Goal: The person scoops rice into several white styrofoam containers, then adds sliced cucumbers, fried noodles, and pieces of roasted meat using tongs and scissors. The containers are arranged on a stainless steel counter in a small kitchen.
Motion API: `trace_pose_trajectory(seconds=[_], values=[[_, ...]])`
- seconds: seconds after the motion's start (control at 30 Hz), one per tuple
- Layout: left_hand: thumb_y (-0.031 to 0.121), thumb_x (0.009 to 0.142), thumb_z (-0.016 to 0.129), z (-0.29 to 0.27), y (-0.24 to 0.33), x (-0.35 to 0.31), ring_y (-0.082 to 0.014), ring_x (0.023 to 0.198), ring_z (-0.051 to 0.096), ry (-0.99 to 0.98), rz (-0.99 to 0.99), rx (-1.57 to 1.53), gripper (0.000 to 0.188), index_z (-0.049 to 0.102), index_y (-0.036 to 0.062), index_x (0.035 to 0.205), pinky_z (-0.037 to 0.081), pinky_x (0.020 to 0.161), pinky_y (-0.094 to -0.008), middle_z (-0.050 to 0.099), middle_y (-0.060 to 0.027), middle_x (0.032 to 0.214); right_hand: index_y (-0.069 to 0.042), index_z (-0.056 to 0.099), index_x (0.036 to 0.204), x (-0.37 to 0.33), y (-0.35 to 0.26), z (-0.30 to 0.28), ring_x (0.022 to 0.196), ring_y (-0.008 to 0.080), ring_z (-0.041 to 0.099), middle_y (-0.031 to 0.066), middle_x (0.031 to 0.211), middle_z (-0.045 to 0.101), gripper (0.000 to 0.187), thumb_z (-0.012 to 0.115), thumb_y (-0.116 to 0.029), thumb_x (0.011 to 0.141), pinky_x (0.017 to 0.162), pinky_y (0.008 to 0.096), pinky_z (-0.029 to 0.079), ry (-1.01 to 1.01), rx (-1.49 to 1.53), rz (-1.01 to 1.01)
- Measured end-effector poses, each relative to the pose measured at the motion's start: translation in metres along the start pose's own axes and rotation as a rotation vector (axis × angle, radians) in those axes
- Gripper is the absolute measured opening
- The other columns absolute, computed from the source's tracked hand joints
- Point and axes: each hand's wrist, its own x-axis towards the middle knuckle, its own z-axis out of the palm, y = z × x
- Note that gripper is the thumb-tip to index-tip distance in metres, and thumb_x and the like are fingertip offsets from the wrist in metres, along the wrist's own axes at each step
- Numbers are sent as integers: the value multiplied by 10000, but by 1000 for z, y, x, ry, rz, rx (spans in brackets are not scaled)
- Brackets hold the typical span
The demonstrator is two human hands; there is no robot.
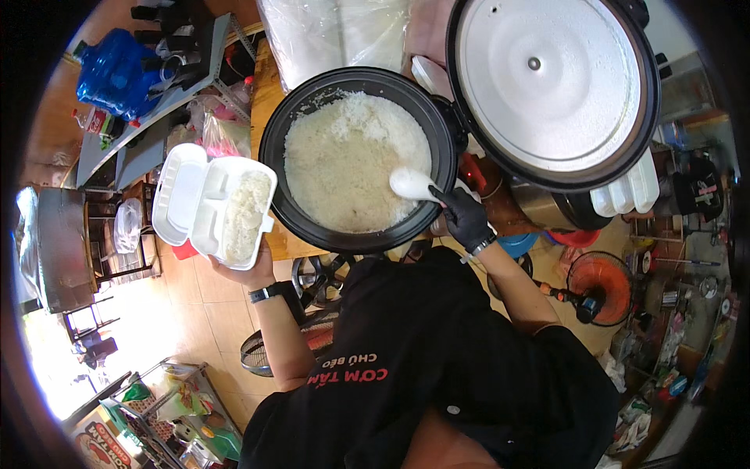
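Note:
In front of me stands a large black rice cooker pot (269, 160), filled with white cooked rice (336, 176). My right hand (467, 221), in a black glove, is closed round the handle of a white rice paddle (412, 184), whose head rests over the rice near the pot's right side. Left of the pot, my bare left hand (248, 270) supports an opened white foam takeaway box (209, 234) from below. Rice (247, 213) fills the box's long right compartment, while its smaller compartments show bare foam. The fingers under the box are mostly hidden.
The cooker's raised round lid (547, 86) stands at the right of the pot. Clear plastic bags (336, 35) lie behind it on a wooden table (266, 102). A grey shelf (148, 117) with a blue water jug (117, 74) is at left; an orange fan (601, 288) stands right.

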Motion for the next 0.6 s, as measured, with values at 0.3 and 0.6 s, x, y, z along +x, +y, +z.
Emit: trace_pose_trajectory(seconds=[0.3, 0.6], values=[[563, 759, 570, 20, -7, 2, -367, 1272, 424, 57, 27, 25, 810, 368, 108, 1398, 423, 983, -549, 423, -152, 1405, -250, 594, 1225, -10, 3, 28, 722, 298, 594, 118, 818, 568, 377, 577, -140, 865, 626, 382, 484, 206, 77, 86], [593, 739, 557, 11, -3, 11, -366, 1216, 480, 84, 80, 62, 825, 388, 106, 1383, 460, 932, -549, 477, -150, 1355, -210, 627, 1165, -8, -8, 7, 712, 292, 606, 113, 774, 579, 308, 616, -248, 860, 590, 413, 462, 186, 113, 82]])
